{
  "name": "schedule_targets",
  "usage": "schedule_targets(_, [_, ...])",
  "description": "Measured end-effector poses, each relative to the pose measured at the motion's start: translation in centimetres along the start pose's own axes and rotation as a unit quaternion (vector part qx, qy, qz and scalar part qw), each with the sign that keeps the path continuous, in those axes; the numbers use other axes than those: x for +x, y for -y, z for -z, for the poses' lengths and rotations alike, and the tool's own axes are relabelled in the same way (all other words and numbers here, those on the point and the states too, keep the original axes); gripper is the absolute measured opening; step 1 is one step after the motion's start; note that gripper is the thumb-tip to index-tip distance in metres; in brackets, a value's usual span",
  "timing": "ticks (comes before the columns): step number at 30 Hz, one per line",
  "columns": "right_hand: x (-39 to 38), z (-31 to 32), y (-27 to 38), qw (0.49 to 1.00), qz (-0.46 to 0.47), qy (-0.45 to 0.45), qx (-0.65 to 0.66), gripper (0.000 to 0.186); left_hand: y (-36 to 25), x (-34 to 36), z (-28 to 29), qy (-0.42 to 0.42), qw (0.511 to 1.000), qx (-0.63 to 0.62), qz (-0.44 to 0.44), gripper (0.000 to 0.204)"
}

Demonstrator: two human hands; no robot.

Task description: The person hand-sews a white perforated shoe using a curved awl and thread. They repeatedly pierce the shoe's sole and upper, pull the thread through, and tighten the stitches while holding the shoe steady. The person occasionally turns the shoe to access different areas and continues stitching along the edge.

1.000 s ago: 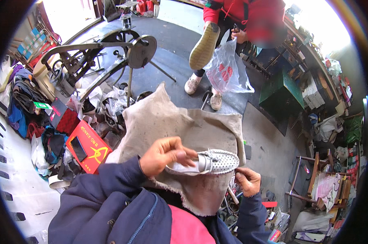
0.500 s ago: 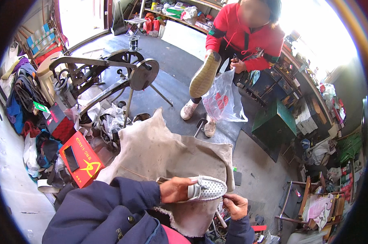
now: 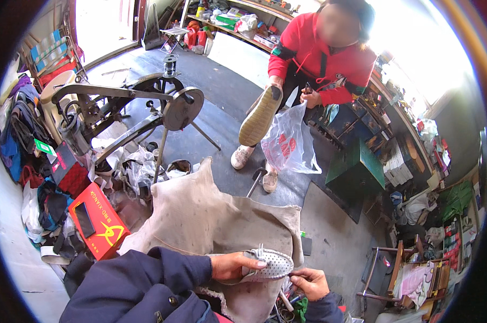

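Observation:
My left hand [image 3: 233,266] is closed around the back part of a white loafer [image 3: 276,265] dotted with small holes, its thumb lying over the top near the lace bow. The toe points to the right. At the tip of the toe, my right hand [image 3: 311,283] is closed in a pinch, with thumb and forefinger close against the shoe's edge. What those fingers hold, if anything, is too small to make out. Under the shoe, a stained beige cloth [image 3: 192,215] with ragged edges covers my lap.
Across from me a person in a red hoodie [image 3: 321,59] holds a shoe [image 3: 260,116], sole outward, and a clear plastic bag [image 3: 289,141]. An iron sewing machine [image 3: 183,109] stands at left. A phone [image 3: 84,219] lies on a red box [image 3: 104,229]. A green box [image 3: 355,171] stands at right.
The view has shifted slightly. My left thumb now lies over the loafer's top, and the shoe has tilted, toe more to the right. My right hand stays pinched at the toe.

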State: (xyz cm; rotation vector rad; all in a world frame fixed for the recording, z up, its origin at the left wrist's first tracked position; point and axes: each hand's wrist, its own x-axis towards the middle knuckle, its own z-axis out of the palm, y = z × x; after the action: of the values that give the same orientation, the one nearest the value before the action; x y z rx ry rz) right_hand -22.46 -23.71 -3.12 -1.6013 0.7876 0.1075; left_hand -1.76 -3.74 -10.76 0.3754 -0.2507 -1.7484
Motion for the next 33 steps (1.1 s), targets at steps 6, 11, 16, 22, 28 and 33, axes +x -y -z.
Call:
schedule_targets(6, [0.0,-0.3,0.5,0.998,-0.026,0.025,0.051,0.017,0.0,-0.7,-0.3,-0.008,0.998,0.057,-0.035,0.056])
schedule_targets(11, [-0.3,-0.5,1.5,0.995,0.011,-0.001,-0.103,0.018,-0.3,-0.8,-1.3,-0.016,0.996,0.085,-0.037,0.052])
schedule_targets(16, [-0.1,-0.6,2.0,0.986,0.046,0.001,-0.16,0.017,-1.0,-1.7,-2.5,-0.047,0.989,0.14,-0.026,0.046])
schedule_targets(22, [-0.1,-1.5,0.1,1.0,0.016,-0.019,-0.007,0.017,-1.8,-2.0,-2.7,-0.049,0.985,0.168,-0.003,0.044])
schedule_targets(28, [-1.2,-4.2,-1.2,0.99,0.074,-0.089,0.084,0.013,-0.9,-1.4,-1.3,-0.063,0.993,0.1,-0.027,0.044])
schedule_targets(33, [-1.1,-4.4,0.5,0.959,0.189,-0.103,-0.184,0.01,0.2,-0.6,-0.5,-0.092,0.99,0.074,-0.075,0.049])
